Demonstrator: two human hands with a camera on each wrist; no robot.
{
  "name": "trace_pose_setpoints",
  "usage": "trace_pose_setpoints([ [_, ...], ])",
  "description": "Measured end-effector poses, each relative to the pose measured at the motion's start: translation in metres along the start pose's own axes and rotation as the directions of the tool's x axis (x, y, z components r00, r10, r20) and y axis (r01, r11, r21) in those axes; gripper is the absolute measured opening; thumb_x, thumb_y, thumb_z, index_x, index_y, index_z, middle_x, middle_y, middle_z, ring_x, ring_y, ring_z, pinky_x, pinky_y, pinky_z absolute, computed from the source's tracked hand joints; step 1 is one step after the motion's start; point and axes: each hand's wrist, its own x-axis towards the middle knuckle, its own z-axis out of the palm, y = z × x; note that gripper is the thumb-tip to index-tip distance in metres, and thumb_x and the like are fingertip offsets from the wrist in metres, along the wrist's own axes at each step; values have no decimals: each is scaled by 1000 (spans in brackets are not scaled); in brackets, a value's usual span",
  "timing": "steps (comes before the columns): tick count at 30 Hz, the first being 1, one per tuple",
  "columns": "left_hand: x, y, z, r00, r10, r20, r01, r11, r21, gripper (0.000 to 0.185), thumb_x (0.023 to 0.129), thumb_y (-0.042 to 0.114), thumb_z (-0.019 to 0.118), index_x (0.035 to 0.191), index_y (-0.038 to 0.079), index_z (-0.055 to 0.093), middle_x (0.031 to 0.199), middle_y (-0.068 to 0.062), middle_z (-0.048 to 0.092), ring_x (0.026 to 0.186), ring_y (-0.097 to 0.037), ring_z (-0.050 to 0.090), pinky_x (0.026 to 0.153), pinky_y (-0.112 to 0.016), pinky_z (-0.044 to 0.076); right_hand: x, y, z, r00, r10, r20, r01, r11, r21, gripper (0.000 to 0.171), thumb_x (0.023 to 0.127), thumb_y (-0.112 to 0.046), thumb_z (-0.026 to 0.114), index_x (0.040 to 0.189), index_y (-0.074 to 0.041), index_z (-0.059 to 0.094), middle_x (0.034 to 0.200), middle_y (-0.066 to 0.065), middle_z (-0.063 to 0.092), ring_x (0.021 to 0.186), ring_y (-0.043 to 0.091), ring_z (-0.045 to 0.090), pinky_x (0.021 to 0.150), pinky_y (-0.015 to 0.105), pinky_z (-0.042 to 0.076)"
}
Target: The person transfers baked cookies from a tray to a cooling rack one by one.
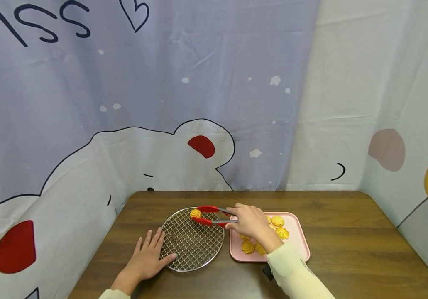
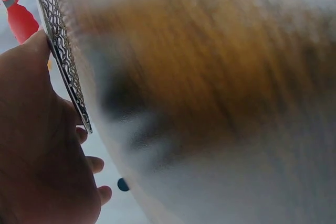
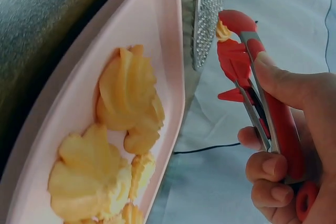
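Note:
My right hand [image 1: 250,222] grips a pair of red-tipped tongs [image 3: 278,124], fingers and thumb curled round the handles. Between the tong tips is a yellow swirled cookie [image 1: 196,213], at the far part of a round wire rack [image 1: 193,245]; whether it touches the mesh I cannot tell. My left hand [image 1: 147,255] rests at the rack's left edge with fingers spread and straight, the thumb over the rim. To the right, under my right forearm, a pink tray [image 1: 299,245] bears several more cookies [image 3: 128,90].
Everything stands on a brown wooden table [image 1: 352,241]. A printed curtain [image 1: 214,99] hangs behind its far edge, and more cloth [image 1: 397,174] hangs along the right side. The tray stands close to the rack's right side.

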Motion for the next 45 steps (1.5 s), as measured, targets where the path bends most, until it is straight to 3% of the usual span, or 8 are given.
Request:
trace_pose_setpoints([
  [13, 2, 1, 0, 1000, -7, 10, 7, 1000, -17, 98, 95, 71, 48, 158, -2, 28, 167, -21, 18, 152, -50, 9, 117, -70, 4, 5, -5, 8, 1000, 15, -19, -17, 997, -77, 63, 81, -58, 78, 135, -29, 68, 119, -2, 69, 72, 22, 63, 58, 37, 48],
  [22, 3, 1, 1, 1000, -4, -2, 4, 1000, -12, 96, 97, 69, 47, 158, -2, 28, 167, -20, 17, 152, -49, 10, 118, -70, 3, 4, -7, 6, 999, 5, -33, -7, 997, -82, 66, 80, -56, 80, 136, -24, 67, 113, -1, 69, 74, 25, 65, 60, 40, 51],
  [34, 2, 2, -2, 1000, -7, -1, 7, 1000, -15, 95, 97, 69, 47, 158, -2, 28, 167, -20, 18, 152, -49, 10, 118, -70, 3, -9, -2, -12, 999, 37, -32, -38, 999, -38, 67, 79, -55, 82, 137, -25, 66, 121, -1, 69, 85, 30, 69, 68, 45, 54],
  [45, -1, 3, -3, 1000, -7, -6, 7, 1000, -12, 96, 97, 70, 46, 158, -2, 28, 167, -20, 19, 152, -49, 10, 118, -69, 5, -28, 16, -28, 997, 60, -49, -62, 998, -27, 67, 77, -55, 83, 137, -28, 66, 119, -6, 69, 81, 30, 69, 61, 39, 50],
])
